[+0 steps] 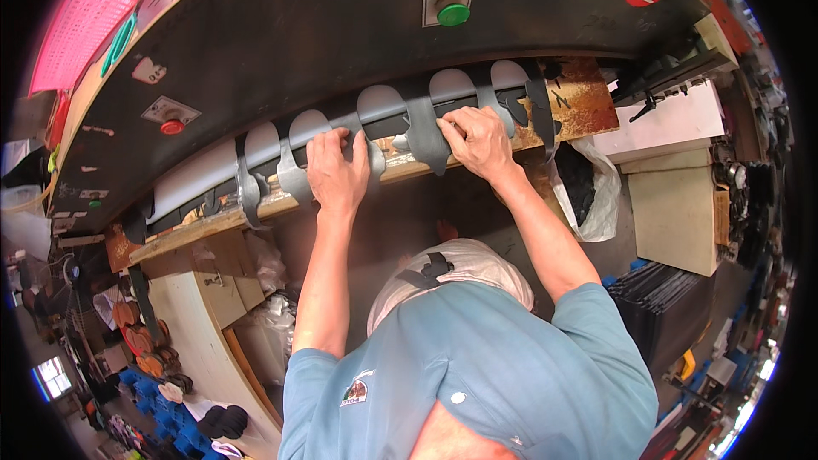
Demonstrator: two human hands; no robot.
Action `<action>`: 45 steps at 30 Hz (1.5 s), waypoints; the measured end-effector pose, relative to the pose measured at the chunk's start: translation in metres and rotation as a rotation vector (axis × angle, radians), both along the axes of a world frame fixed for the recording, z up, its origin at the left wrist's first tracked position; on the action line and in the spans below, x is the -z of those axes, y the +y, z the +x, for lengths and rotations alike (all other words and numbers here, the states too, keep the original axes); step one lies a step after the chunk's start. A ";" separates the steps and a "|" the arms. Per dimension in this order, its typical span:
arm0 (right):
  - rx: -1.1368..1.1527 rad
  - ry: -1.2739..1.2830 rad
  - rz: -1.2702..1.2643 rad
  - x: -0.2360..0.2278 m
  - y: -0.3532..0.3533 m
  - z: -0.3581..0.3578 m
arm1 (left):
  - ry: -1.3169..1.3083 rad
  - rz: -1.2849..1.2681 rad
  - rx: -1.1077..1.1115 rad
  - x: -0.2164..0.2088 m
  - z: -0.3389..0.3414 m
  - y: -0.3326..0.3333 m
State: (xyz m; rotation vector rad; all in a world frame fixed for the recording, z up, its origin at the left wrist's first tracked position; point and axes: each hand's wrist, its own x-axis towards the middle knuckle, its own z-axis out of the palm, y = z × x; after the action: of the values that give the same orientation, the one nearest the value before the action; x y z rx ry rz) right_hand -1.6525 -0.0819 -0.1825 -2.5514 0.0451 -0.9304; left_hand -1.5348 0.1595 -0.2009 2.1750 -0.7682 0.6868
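A dark grey sheet (pixel 423 132) lies across the front of a long machine, and strips of it hang over a wooden ledge (pixel 204 230). Rounded, light grey tongue shapes (pixel 381 102) show in a row between the strips; whether they are cut pieces or openings I cannot tell. My left hand (pixel 336 172) is closed at the sheet's near edge, left of the middle, fingers and thumb pinched on it. Farther right, my right hand (pixel 480 145) pinches the same sheet next to a broad hanging strip. The fingertips of both hands are partly hidden.
Beyond the sheet rises a dark machine panel (pixel 341 34) with a green button (pixel 452 14) and a red button (pixel 172 126). A pink basket (pixel 89 21) is at upper left. Cabinets (pixel 669 204) flank me, and a plastic bag (pixel 603 196) hangs at the right.
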 end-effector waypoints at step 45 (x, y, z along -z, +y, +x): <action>-0.561 0.487 -0.376 -0.029 -0.084 0.296 | 0.633 0.019 0.207 0.003 0.029 0.072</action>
State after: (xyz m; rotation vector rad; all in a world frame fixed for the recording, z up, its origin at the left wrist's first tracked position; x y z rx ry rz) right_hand -1.3566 -0.1662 -0.1537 -2.8221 -0.7231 -0.1013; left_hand -1.5054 0.2312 -0.2036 2.1075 -0.6369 -0.1227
